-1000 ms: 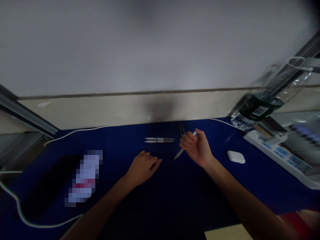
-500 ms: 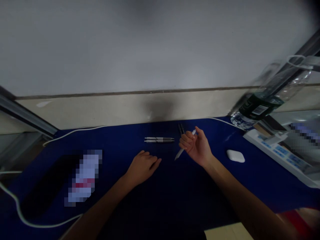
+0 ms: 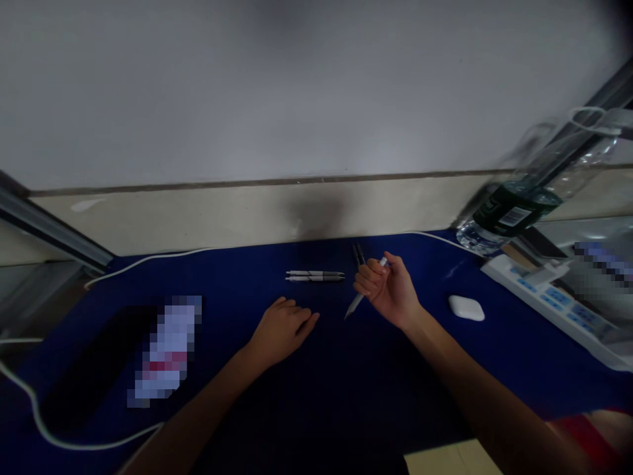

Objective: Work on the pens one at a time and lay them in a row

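Observation:
My right hand (image 3: 388,293) is raised a little over the blue table, its fingers wrapped round a white pen (image 3: 355,305). The pen's tip points down and to the left; its other end shows beside my thumb. My left hand (image 3: 283,330) rests on the table, back upward, with the fingers curled in and nothing visible in them. Beyond it, two white-and-grey pens (image 3: 314,276) lie side by side. Dark pens (image 3: 358,253) lie behind my right hand, which partly covers them.
A white earbud case (image 3: 466,308) sits right of my right hand. Farther right are a power strip (image 3: 548,300) and a plastic bottle (image 3: 514,210). A blurred-out phone-like object (image 3: 168,349) lies left, near a white cable (image 3: 49,432). Yellowish paper (image 3: 452,460) shows at the front.
The pen in my right hand has tilted very slightly, its tip a touch lower. My left hand and the pens on the table have not moved.

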Motion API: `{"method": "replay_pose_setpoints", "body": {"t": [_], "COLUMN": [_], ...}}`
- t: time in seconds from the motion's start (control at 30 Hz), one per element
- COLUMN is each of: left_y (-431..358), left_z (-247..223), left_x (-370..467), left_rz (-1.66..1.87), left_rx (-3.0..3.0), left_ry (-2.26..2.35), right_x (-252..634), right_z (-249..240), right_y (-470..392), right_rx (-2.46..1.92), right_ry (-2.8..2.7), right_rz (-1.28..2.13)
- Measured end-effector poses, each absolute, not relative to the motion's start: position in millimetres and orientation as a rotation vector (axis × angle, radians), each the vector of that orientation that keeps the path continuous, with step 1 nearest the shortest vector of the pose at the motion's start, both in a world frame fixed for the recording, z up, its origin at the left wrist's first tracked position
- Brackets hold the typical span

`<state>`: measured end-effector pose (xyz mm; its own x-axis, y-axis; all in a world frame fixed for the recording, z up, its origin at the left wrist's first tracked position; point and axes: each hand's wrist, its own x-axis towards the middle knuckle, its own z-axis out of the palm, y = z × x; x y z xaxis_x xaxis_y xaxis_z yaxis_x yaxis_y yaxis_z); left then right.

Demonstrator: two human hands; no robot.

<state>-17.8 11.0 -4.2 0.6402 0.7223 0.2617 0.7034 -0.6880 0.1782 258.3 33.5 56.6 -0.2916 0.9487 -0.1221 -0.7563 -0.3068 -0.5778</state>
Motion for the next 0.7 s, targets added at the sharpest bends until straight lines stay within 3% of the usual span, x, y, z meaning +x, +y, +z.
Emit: {"method": "replay_pose_setpoints", "body": {"t": [0.7], "left_y": [10.8], "left_z": [-1.5], "left_x": [-17.1], "left_rz": [0.468], "left_rx": [2.807], "left_ry": [1.227], "right_x": [256.3], "right_z": [48.2], "right_y": [33.1], "right_rx": [-0.909], "right_ry": [-0.821], "right_rz": [1.623]}}
